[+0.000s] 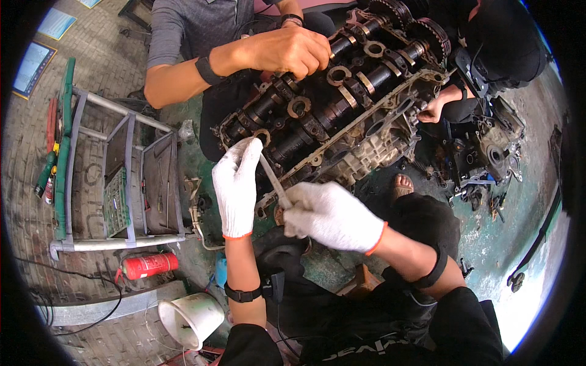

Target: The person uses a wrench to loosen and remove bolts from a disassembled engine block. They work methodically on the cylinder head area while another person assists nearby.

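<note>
A grimy engine cylinder head (329, 122), with two rows of camshafts and gear wheels at its far end, lies diagonally across the upper middle of the head view. My left hand (238, 186), in a white knit glove, is closed at the upper end of a long metal tool (270, 174), against the head's near left end. My right hand (332, 213), gloved alike, grips the tool's lower end. The part under my left fingertips is hidden.
A co-worker's bare hand (296, 52) works over the camshafts; another person's hand (434, 108) touches the right side. A metal cart (119, 244), red extinguisher (148, 265) and white bucket (177, 311) stand left. Several dark engine parts (488, 152) lie right.
</note>
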`<control>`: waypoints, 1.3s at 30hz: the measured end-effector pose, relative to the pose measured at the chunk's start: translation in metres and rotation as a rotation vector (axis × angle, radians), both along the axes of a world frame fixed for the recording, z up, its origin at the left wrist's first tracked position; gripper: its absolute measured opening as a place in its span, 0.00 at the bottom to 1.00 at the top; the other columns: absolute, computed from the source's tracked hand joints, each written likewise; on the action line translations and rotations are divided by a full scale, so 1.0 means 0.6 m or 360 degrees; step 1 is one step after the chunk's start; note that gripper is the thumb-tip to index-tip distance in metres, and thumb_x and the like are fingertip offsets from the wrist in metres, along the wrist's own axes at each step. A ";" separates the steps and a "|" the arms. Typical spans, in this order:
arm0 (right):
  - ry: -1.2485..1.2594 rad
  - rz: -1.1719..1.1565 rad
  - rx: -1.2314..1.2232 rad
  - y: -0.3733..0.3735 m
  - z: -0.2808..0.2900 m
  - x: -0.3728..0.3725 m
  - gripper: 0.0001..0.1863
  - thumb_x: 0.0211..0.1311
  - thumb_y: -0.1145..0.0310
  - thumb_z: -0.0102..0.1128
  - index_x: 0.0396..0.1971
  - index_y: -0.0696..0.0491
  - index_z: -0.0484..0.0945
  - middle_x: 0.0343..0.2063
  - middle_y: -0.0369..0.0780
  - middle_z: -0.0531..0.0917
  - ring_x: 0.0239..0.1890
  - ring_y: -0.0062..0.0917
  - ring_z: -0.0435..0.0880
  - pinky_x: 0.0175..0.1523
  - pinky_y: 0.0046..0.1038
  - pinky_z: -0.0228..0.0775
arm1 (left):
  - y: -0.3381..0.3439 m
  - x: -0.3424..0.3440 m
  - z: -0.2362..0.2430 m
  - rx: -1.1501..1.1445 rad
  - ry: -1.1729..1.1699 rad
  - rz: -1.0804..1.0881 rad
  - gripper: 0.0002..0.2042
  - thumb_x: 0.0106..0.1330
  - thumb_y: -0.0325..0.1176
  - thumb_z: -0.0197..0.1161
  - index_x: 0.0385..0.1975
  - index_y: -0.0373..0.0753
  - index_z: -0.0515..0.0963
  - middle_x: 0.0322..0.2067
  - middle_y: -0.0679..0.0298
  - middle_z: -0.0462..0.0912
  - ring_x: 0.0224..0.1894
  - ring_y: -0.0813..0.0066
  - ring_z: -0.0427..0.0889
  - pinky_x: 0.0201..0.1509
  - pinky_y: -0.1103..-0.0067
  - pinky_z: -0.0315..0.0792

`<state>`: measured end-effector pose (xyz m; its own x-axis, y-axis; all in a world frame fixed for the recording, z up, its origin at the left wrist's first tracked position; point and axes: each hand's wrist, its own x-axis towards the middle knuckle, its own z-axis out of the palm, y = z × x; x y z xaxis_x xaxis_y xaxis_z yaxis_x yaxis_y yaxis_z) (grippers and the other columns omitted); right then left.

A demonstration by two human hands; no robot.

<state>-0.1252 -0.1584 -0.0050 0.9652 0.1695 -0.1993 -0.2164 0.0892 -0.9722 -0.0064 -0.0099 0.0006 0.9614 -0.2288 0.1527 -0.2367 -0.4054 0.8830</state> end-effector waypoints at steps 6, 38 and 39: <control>0.0266 0.0000 0.0489 0.064 -0.004 -0.013 0.15 0.72 0.72 0.55 0.54 0.63 0.73 0.35 0.39 0.86 0.30 0.16 0.81 0.39 0.20 0.75 | -0.002 0.003 -0.004 -0.0142 0.0106 0.0036 0.16 0.71 0.36 0.65 0.49 0.28 0.83 0.41 0.62 0.88 0.43 0.79 0.81 0.53 0.81 0.73; 0.0140 -0.0446 0.0311 -0.068 0.040 0.016 0.16 0.71 0.70 0.55 0.50 0.67 0.77 0.25 0.40 0.85 0.24 0.18 0.83 0.32 0.19 0.75 | 0.004 0.004 -0.008 0.0081 -0.0077 0.0094 0.18 0.70 0.40 0.66 0.46 0.27 0.83 0.39 0.59 0.88 0.42 0.77 0.82 0.52 0.78 0.74; 0.0092 -0.0368 0.0281 -0.064 0.039 0.011 0.16 0.71 0.70 0.55 0.50 0.67 0.77 0.25 0.40 0.86 0.24 0.18 0.83 0.32 0.19 0.75 | 0.005 0.004 -0.008 0.0080 -0.0086 0.0086 0.18 0.71 0.40 0.66 0.45 0.27 0.83 0.39 0.59 0.88 0.42 0.77 0.82 0.52 0.78 0.74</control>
<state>-0.1183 -0.1965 0.0181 0.9701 -0.0168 -0.2420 -0.2251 0.3092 -0.9240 -0.0039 -0.0068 -0.0044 0.9633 -0.1855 0.1941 -0.2599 -0.4626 0.8476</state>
